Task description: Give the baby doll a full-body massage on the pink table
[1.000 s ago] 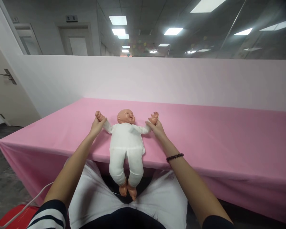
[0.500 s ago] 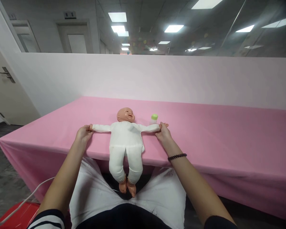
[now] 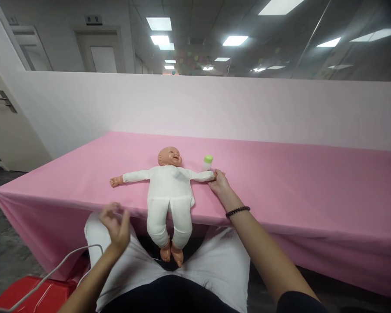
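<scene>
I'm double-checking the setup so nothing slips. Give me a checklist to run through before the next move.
1. Right hand on the doll: ok, holding one outstretched arm near its end.
2. Left hand on the doll: not ok; it is apart from it and holds nothing.
3. Doll's torso supported: ok, face up on the pink-covered table.
4. Doll's legs fully on the table: not ok; they extend past the near edge.
5. Green-topped container upright: ok, just beyond the held arm.
6. Its lid tight: cannot tell.

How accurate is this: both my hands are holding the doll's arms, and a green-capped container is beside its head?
Not quite: the head view shows only your right hand holding the doll; your left hand is free. The green-capped container is beside its head.
</scene>
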`<state>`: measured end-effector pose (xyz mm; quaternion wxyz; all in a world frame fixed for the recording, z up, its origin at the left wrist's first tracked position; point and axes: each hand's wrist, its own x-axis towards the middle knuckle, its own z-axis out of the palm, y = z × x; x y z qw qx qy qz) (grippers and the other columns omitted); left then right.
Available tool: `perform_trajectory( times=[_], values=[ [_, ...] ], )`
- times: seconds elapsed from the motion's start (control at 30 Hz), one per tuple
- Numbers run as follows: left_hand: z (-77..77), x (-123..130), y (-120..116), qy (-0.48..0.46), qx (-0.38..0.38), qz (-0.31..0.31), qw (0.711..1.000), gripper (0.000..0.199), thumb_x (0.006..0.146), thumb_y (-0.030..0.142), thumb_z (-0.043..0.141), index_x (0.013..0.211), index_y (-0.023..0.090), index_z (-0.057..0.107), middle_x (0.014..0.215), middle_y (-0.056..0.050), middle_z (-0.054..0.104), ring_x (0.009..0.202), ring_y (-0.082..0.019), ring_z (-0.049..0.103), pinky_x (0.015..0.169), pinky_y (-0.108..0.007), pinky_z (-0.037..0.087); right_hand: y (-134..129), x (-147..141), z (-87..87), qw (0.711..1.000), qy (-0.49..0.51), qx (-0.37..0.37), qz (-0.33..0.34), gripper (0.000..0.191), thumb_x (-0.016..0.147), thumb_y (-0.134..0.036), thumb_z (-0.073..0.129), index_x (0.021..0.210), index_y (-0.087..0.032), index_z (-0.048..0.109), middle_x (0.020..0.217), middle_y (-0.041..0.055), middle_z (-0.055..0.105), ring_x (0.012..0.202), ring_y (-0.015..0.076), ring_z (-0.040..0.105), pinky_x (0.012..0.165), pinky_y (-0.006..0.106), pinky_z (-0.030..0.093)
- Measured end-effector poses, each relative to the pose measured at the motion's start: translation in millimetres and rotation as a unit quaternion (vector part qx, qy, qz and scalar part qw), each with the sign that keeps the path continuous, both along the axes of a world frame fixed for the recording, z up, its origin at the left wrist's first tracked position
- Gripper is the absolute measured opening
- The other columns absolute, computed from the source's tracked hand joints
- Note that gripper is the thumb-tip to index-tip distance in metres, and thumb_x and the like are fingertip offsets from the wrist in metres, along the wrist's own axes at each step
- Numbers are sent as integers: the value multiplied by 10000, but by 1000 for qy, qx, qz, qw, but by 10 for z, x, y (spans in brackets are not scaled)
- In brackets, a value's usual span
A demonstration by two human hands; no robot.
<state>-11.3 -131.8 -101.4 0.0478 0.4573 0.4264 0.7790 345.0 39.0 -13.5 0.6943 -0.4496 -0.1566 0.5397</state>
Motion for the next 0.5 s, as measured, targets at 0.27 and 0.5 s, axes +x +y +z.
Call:
perform_trajectory(
  times=[0.27, 0.5],
  values=[
    [-956, 613, -928, -118, -367, -510, 769, 897, 768, 401, 837, 1475, 348, 287, 1468, -148, 481, 1276, -325, 573, 1094, -545, 409, -54, -25, 54, 1000, 13, -6, -7, 204, 885, -97, 481, 770, -241, 392, 702, -68, 540, 618, 101, 587, 594, 222, 608],
    [-730, 723, -950, -167, -421, -337, 826, 697, 751, 565, 798, 1254, 229, 452, 1133, -88, 685, 1022, -235, 664, 968, -383, 480, -19, -12, -34, 998, -19, 60, -6, 198, 815, -91, 520, 748, -235, 403, 674, -61, 540, 622, 120, 591, 567, 242, 598]
  ],
)
